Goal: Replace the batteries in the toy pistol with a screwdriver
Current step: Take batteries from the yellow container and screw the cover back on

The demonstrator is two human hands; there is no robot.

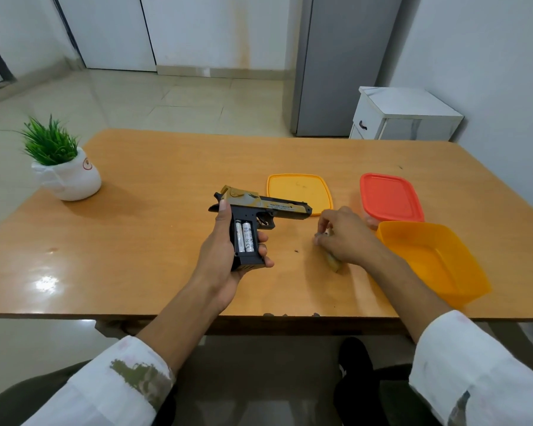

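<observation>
The left hand (225, 250) is raised just above the wooden table (142, 210), forearm reaching in from the lower left with a white sleeve pushed back. Its fingers and thumb are wrapped round the black grip of the toy pistol (259, 208). The thumb runs up the rear of the grip, and the fingertips show on the grip's right side. The pistol is held side-on, its tan barrel pointing right toward the orange lid (299, 190). The grip's compartment is uncovered, and two silver batteries (245, 236) sit in it side by side. The right hand (343, 236) is well apart from the pistol, palm down on the table, with its fingers bent toward a small pale thing at their tips. A yellowish handle (334, 263) pokes out under the heel of the hand. Whether the fingers actually clamp either thing cannot be told. Just right of this hand stands an open yellow container (428, 259), with a red-lidded box (390, 196) behind it.
</observation>
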